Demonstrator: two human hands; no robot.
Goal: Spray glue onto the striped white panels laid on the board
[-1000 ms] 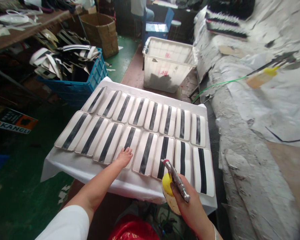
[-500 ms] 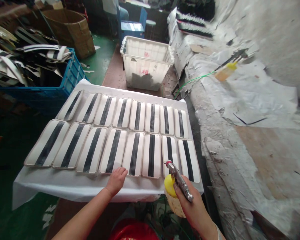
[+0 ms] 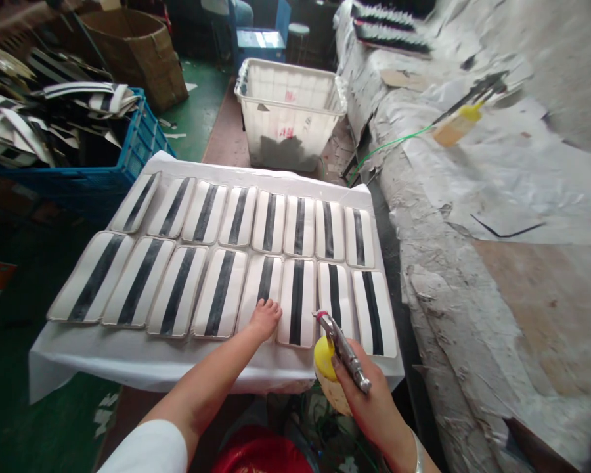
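Note:
My right hand (image 3: 367, 387) is wrapped round the metal handle of a spray gun (image 3: 343, 348). Below the gun hangs its yellow-lidded cup (image 3: 325, 360), with pale liquid inside. The nozzle points over the front row, near the second panel from the right (image 3: 333, 295). My left hand (image 3: 266, 320), fingers loosely bent and a little apart, is over the lower part of a white panel with a dark centre stripe (image 3: 262, 282); whether it touches is unclear. Several such striped panels lie in two rows on a table covered in white sheeting (image 3: 211, 358).
Behind the table stands a white plastic bin (image 3: 288, 125). A blue crate (image 3: 128, 154) of striped offcuts is at the left, near a cardboard box (image 3: 142, 59). Along the right runs a paper-covered bench (image 3: 423, 217) with another spray gun (image 3: 458, 121). A red bucket (image 3: 261, 453) sits below.
My left hand has moved right and farther up, from the panels' front edge onto a panel. My right hand with the spray gun has shifted slightly left.

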